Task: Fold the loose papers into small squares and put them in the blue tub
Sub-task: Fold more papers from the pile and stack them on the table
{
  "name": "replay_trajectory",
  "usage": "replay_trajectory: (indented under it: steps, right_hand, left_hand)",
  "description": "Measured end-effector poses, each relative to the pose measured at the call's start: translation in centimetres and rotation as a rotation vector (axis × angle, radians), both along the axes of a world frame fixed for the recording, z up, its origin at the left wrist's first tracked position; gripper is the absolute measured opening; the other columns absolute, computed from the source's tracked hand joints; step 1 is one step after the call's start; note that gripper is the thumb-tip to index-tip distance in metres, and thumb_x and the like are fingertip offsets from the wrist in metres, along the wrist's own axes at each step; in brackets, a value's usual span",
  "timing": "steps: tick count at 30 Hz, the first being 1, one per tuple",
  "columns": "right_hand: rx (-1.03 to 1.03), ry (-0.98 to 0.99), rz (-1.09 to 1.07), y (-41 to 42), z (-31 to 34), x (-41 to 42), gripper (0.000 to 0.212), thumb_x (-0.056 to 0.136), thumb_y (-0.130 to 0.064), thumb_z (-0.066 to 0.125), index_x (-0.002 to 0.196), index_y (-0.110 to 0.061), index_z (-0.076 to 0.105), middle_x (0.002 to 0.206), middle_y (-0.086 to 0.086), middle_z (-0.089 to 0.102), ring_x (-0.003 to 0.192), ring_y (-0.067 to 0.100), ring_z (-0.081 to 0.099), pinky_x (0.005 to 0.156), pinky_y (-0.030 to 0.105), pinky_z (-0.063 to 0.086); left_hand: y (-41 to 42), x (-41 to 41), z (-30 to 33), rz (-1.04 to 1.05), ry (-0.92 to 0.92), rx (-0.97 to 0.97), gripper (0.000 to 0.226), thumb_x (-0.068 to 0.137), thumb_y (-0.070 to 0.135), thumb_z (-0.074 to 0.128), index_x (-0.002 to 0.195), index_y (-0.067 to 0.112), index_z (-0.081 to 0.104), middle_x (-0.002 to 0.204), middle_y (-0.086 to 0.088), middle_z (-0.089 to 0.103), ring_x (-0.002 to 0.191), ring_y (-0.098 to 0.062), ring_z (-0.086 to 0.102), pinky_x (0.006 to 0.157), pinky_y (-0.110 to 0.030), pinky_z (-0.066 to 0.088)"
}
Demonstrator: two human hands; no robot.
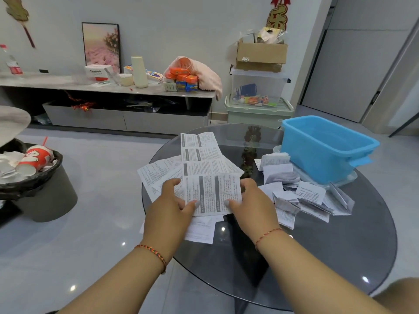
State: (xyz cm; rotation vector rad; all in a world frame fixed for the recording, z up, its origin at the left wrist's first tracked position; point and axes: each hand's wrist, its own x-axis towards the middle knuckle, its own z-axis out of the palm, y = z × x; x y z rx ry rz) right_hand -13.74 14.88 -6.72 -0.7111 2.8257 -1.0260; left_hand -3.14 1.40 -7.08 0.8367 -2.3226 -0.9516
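- Two hands hold one long printed leaflet (209, 175) above the round dark glass table (317, 245).
- Left hand (174, 202): fingers curled behind the leaflet's left edge, thumb pressed flat on the printed face; the sheet is pinched between them.
- Right hand (251, 200): same grip on the right edge, thumb on the face, fingers behind.
- Leaflet: unfolded, creased into several panels, its far end reaching away from the person over the table.
- Loose flat sheets (158, 173) lie fanned under and to the left of the held leaflet; one more sheet (200, 232) lies under the left wrist area, at the table's near-left edge.
- Folded papers (301, 193) lie in a heap on the table to the right of the right hand, near the blue tub (326, 150).
- Blue tub: stands at the table's far right on a clear lid or tray (347, 180); what it contains cannot be made out.
- Each wrist carries a braided cord bracelet (154, 252).
- On the floor to the left, a bin (45, 196) with a black liner holds paper cups.
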Motion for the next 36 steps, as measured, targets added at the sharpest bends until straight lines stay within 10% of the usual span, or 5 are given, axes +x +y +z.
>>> replay_trajectory:
  steps: [8,14,24,33,36]
  right_hand:
    - [0.146,0.052,0.013,-0.6,0.3,-0.3,0.052,0.083,-0.031,0.068,0.125,-0.023,0.038,0.117,0.0,0.059,0.1,0.021,0.06,0.08,0.035,0.051]
    - [0.34,0.329,0.099,-1.1,1.1,-0.4,0.033,0.086,-0.03,0.062,0.117,-0.02,0.054,0.12,-0.001,0.049,0.113,0.02,0.044,0.087,0.032,0.041]
    - [0.518,0.157,0.6,-0.9,1.0,-1.1,0.061,0.097,-0.049,0.036,0.15,-0.023,0.02,0.157,-0.008,0.014,0.144,0.01,0.012,0.117,0.031,0.014]
    - [0.579,0.185,0.674,-1.5,3.6,-2.4,0.044,0.085,-0.04,0.058,0.126,-0.022,0.054,0.129,-0.005,0.054,0.12,0.019,0.047,0.101,0.041,0.038]
    - [0.606,0.16,0.646,-1.6,4.2,-3.6,0.048,0.083,-0.016,0.054,0.128,-0.031,0.053,0.13,-0.013,0.051,0.123,0.015,0.044,0.105,0.037,0.032]
  left_hand:
    - [-0.2,-0.4,-0.8,-0.085,-0.147,-0.266,0.047,0.09,0.034,0.057,0.134,0.04,0.042,0.095,0.007,0.046,0.098,-0.015,0.049,0.078,-0.028,0.046]
    - [-0.6,-1.1,-0.9,-0.314,-0.397,-0.564,0.047,0.097,0.025,0.044,0.139,0.044,0.037,0.156,0.008,0.019,0.143,-0.02,0.011,0.113,-0.048,0.007]
    - [-2.1,-1.1,0.2,-0.482,-0.591,-0.445,0.054,0.096,0.054,0.027,0.147,0.037,0.021,0.155,0.015,0.02,0.144,-0.007,0.011,0.114,-0.049,-0.013]
    - [-3.5,-1.2,2.2,-0.508,-0.429,-0.607,0.039,0.098,0.051,0.025,0.103,0.033,0.059,0.102,0.01,0.063,0.094,-0.016,0.05,0.069,-0.029,0.029]
    - [-4.7,-1.6,1.6,-0.474,-0.331,-0.437,0.045,0.091,0.062,0.029,0.106,0.032,0.059,0.101,0.015,0.064,0.095,-0.011,0.057,0.077,-0.028,0.043]
